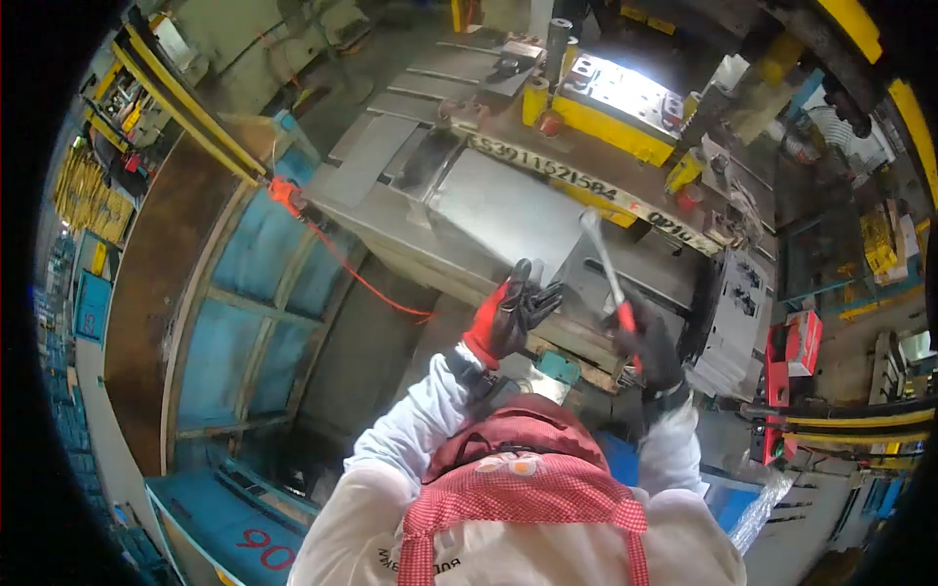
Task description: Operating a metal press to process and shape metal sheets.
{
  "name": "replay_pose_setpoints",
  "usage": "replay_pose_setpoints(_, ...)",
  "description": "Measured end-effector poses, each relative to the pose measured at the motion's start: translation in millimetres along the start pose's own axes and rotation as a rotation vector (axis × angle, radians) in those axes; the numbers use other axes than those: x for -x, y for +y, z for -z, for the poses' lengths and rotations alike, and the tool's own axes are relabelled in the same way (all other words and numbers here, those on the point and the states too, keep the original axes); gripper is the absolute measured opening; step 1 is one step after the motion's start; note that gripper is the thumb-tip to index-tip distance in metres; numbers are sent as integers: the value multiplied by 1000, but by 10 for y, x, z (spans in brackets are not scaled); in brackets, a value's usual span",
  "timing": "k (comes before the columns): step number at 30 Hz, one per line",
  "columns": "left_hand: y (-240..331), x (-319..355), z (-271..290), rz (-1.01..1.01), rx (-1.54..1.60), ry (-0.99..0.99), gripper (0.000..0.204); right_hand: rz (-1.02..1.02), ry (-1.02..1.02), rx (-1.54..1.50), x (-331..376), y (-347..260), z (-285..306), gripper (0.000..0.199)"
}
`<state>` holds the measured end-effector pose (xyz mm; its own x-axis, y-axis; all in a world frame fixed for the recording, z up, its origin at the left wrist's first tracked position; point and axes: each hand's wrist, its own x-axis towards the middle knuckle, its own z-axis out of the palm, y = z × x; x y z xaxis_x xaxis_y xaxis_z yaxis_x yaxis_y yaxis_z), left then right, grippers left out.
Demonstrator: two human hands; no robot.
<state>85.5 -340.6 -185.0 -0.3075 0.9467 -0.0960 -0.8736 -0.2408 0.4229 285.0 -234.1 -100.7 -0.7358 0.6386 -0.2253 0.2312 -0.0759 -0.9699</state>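
My right hand [650,342], in a black glove, is closed round the red grip of a long metal-shafted tool [606,259]. The tool slants up and left to a small rounded head; its exact kind cannot be told. In a black and red glove, my left hand [513,308] is raised with its fingers stretched out and nothing visible in them. It is at the near edge of the machine bed, just in front of a smooth grey metal sheet [513,210]. The tool's head is over the sheet's right end or just beyond it.
Behind the sheet stands a heavy die block [625,117] with yellow sides and posts. Stacked metal pieces [733,313] lie at the right, near a red and white box [803,342]. At the left are a blue-panelled frame [259,244], an orange cord [357,273] and yellow rails [191,103].
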Motion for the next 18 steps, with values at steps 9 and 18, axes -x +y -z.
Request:
replay_pose_setpoints(9,237,-179,-520,-23,-421,32,33,-117,10,-99,814,58,-38,67)
replay_pose_setpoints(18,473,-2198,-564,-89,-908,-410,20,80,146,-219,130,-261,354,58)
